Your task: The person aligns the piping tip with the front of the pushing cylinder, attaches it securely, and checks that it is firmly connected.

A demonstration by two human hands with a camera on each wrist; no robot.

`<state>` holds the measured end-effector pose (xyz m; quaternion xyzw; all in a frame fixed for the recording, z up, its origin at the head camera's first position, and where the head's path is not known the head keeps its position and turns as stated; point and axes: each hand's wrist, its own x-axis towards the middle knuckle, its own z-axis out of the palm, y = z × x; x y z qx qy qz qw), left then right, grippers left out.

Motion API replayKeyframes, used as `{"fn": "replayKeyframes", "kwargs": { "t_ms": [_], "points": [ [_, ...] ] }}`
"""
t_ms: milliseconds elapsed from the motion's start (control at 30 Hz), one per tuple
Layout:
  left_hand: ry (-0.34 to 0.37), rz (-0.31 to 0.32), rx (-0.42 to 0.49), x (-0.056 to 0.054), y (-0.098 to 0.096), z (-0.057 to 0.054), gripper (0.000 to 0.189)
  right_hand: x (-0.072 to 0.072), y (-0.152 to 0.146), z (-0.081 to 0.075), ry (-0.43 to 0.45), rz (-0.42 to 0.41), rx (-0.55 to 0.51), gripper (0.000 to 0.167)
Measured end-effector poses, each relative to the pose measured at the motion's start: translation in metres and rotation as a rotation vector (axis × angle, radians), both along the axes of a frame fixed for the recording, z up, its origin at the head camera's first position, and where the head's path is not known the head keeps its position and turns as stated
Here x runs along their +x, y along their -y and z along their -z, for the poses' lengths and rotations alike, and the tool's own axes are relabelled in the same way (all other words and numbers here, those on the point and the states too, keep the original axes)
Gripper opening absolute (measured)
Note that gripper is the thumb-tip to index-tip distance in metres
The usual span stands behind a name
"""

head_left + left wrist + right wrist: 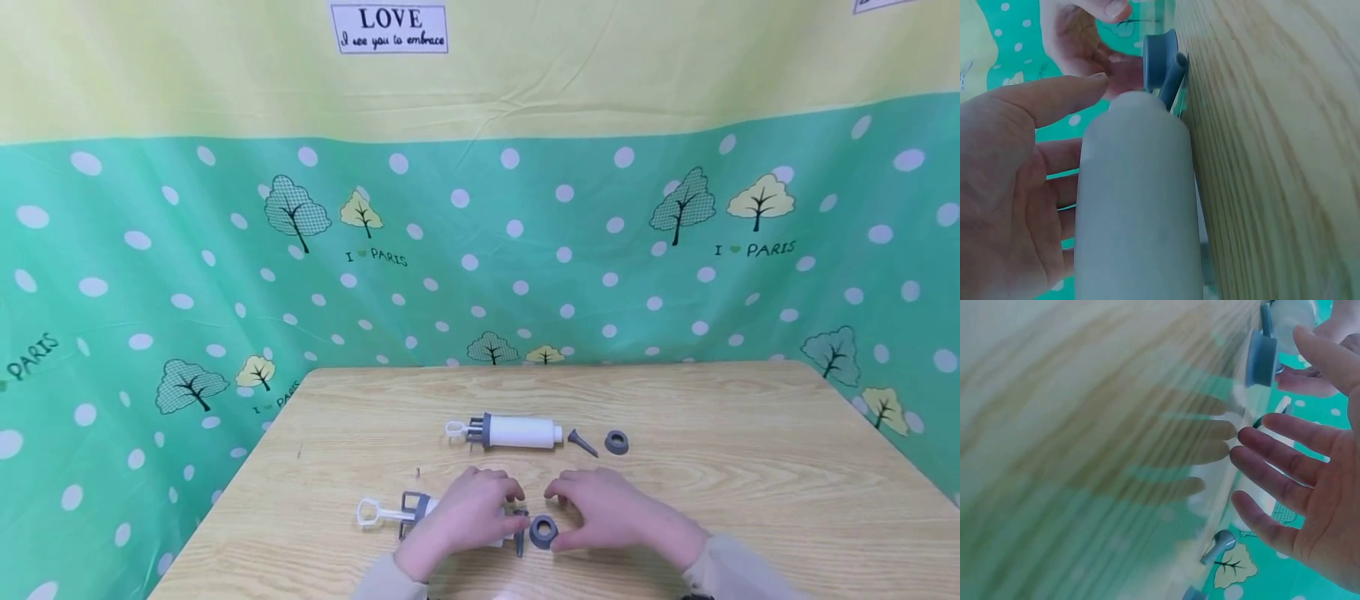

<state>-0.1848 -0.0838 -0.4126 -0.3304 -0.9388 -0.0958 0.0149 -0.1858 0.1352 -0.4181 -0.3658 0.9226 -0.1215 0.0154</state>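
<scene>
From the head camera, the left hand (467, 510) covers most of a white plastic syringe barrel (420, 508), its looped plunger handle (372, 512) poking out beyond the wrist. The right hand (609, 510), fingers relaxed, rests just beside a grey ring (543, 531).

The left wrist view shows the smooth rounded barrel (1138, 212) lying against wood-grain table (1272, 156), straight fingers (1054, 100) alongside, not gripping.

The right wrist view is blurred; spread fingers (1279, 469) touch the tabletop, ring (1261, 357) just beyond.
</scene>
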Motion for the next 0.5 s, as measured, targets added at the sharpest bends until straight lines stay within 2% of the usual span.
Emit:
{"fn": "replayKeyframes", "kwargs": {
  "t_ms": [200, 500],
  "points": [
    [0.033, -0.008, -0.032, 0.004, -0.004, 0.001, 0.021, 0.000, 0.012, -0.003, 0.034, -0.012, 0.021, 0.055],
    [-0.020, -0.021, -0.037, 0.005, -0.011, 0.003, 0.010, -0.001, 0.020, 0.000, 0.035, -0.003, 0.019, 0.041]
  ]
}}
